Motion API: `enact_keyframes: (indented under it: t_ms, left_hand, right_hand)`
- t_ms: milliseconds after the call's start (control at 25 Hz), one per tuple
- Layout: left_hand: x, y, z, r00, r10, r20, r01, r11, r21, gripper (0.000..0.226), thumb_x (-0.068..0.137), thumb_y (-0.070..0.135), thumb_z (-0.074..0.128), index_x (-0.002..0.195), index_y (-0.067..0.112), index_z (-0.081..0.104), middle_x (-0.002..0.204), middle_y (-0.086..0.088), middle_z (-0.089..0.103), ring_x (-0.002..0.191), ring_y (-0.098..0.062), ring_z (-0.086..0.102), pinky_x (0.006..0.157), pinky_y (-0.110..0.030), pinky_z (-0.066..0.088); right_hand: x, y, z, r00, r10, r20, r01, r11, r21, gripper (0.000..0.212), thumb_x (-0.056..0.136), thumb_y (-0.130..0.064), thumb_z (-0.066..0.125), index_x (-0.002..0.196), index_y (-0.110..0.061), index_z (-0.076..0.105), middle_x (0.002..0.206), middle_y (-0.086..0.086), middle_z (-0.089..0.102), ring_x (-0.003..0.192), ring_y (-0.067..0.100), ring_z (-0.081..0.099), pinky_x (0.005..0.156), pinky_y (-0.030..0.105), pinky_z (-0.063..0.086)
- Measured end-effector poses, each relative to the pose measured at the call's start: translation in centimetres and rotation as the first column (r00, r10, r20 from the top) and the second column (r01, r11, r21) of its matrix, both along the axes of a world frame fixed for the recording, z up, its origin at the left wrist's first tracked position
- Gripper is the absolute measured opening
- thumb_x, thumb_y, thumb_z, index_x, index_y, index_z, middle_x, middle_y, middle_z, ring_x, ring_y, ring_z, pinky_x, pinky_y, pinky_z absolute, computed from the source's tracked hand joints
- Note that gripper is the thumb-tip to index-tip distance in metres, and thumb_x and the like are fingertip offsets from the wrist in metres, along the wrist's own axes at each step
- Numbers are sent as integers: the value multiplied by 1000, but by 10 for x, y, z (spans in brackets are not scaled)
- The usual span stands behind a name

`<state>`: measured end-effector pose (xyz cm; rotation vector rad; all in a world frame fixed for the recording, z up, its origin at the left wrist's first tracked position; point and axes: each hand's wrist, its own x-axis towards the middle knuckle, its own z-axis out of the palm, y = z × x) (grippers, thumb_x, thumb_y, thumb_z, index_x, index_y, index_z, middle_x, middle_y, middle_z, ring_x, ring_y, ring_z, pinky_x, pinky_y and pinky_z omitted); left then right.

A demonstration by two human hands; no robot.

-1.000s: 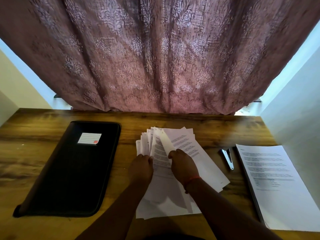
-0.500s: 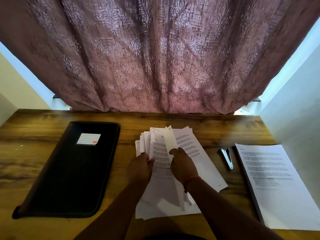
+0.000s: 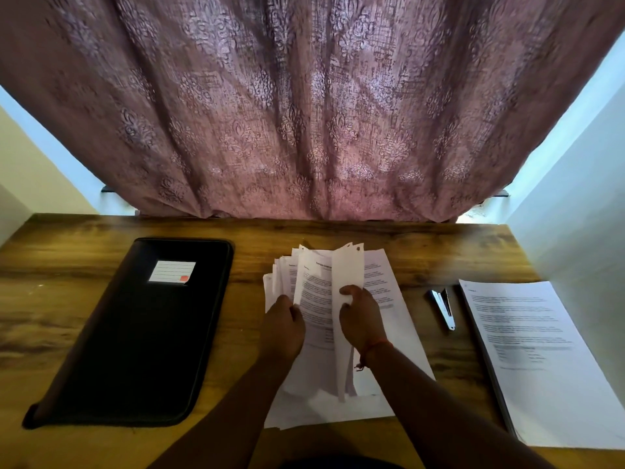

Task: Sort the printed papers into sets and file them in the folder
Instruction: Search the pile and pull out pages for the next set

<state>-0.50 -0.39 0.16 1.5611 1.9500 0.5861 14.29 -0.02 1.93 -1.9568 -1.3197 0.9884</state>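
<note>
Progress: early to middle, by the look of it. One neat pile of sorted sheets (image 3: 537, 360) lies at the right end of the bench (image 3: 84, 299); whether it is stapled cannot be told. The folder (image 3: 135, 336), black with a white label, lies closed at the left, nothing filed in it yet.

Papers (image 3: 389, 319): loose fan at bench centre, unsorted. Left hand (image 3: 282, 328) grips the fan's left edge. Right hand (image 3: 362, 316) pinches a single sheet (image 3: 346, 275), curled and raised off the fan.

Other items: stapler (image 3: 443, 308), between fan and sorted pile; patterned curtain (image 3: 304, 106) behind.

Obstructions: none evident; the folder must be opened before filing.
</note>
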Motion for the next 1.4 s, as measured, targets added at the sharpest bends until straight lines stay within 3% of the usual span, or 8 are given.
enact_keyframes:
  t_ms: [200,320,440,520,680,920,1160,1400]
  left_hand:
    - [4,1,2,991,99,86,-92,992,-81,18,102,30,47,110,15,52,116,-9,64,98,-26,64,93,-43,56]
    - [4,0,5,983,94,155,-83,994,-73,13,103,28,47,108,17,52,116,-4,62,94,-18,61,89,-29,55]
    - [12,-8,16,943,-147,300,163,986,-30,11,103,22,49,112,26,55,118,8,59,103,-8,54,103,-27,42]
    - [20,-13,17,880,-282,381,309,951,-9,24,103,21,49,122,36,52,128,12,56,116,-6,50,112,-32,31]
    - [15,-5,-4,954,-191,233,186,982,41,24,99,18,56,118,32,59,134,7,58,124,-16,54,111,-39,39]
    - [-3,-1,-11,1000,31,0,-31,999,25,33,93,21,66,124,14,57,128,-7,61,118,-27,59,98,-40,51]
    - [-10,3,-7,960,-42,-278,78,990,121,34,91,34,67,119,17,56,125,-4,62,114,-24,59,101,-40,48]
    - [1,1,-2,977,-212,-35,215,972,100,17,97,27,59,111,19,66,120,-1,68,108,-19,63,107,-42,47]
  right_hand:
    - [-3,0,1,1000,-14,-15,14,1000,13,35,95,-4,54,127,-17,55,138,3,50,131,26,46,106,39,42]
    - [-4,2,-2,1000,-3,-7,3,1000,28,28,97,-16,56,125,-16,58,134,3,54,126,24,51,105,39,44]
    - [-6,6,3,994,24,-111,-20,999,42,30,94,-40,60,115,-19,63,117,-3,64,109,14,61,100,37,51]
    - [-6,7,8,982,19,-190,-5,997,72,26,92,-33,64,116,-24,59,112,-8,64,105,11,61,97,37,52]
    - [1,2,6,998,-20,-56,30,984,177,58,88,-14,67,137,-26,39,120,1,57,112,22,59,93,49,54]
    - [-3,-6,-3,960,101,262,-154,969,191,86,92,-17,63,155,-32,6,123,5,51,100,18,61,82,37,57]
    - [-3,-5,-5,951,128,283,-178,971,160,82,93,-30,64,152,-34,8,128,3,49,107,20,60,85,40,56]
    - [-2,-1,-8,947,179,266,-208,974,85,35,99,-23,52,133,-23,49,127,4,52,117,23,56,98,39,53]
